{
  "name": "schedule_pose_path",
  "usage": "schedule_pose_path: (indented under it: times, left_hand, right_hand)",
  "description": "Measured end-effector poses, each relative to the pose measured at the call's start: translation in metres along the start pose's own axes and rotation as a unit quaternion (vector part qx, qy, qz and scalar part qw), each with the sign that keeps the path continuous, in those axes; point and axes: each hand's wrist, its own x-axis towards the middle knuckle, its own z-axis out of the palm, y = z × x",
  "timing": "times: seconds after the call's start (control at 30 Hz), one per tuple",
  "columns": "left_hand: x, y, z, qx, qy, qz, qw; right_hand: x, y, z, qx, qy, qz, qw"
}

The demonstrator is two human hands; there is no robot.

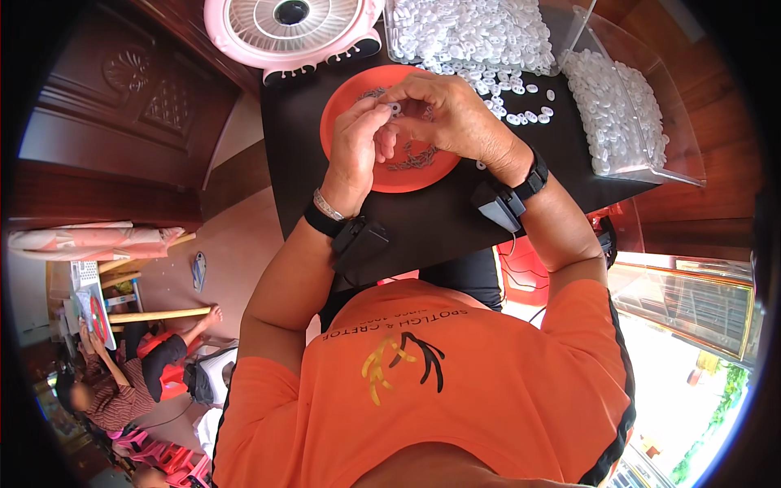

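Note:
Above an orange plate (342, 91), my two hands meet. My left hand (356, 146) pinches a small white plastic piece (394, 108) with a dark hole in it. Close against that piece, my right hand (464, 120) has its thumb and index finger curled toward each other; what they hold, if anything, is too small to make out. Small grey metal parts (415, 159), which look like screws, lie in the plate, partly hidden by my hands. Loose white oval pieces (529, 116) are scattered on the black table (431, 213) to the right of the plate.
A pink fan (293, 41) stands at the back left. Behind the plate is a heap of white pieces (480, 37); a clear bin (618, 114) at the right holds more. Far left, another person (122, 382) sits at a small table.

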Motion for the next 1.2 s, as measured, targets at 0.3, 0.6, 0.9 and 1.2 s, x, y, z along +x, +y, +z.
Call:
schedule_pose_path:
  times: [0.3, 0.6, 0.9, 1.2]
  left_hand:
    - [-0.002, 0.001, 0.004, 0.031, 0.050, -0.005, 0.998]
    - [-0.002, 0.000, 0.002, -0.001, 0.016, 0.022, 1.000]
    - [-0.007, -0.002, 0.000, 0.013, 0.013, 0.061, 0.998]
    - [-0.007, 0.004, 0.000, 0.054, 0.022, 0.100, 0.993]
  right_hand:
    - [-0.004, -0.006, 0.015, -0.133, 0.045, -0.035, 0.990]
    - [-0.004, -0.008, 0.012, -0.133, 0.022, -0.022, 0.991]
    - [-0.005, -0.010, 0.015, -0.158, 0.044, -0.062, 0.984]
    - [0.002, -0.006, -0.093, -0.411, 0.372, -0.033, 0.832]
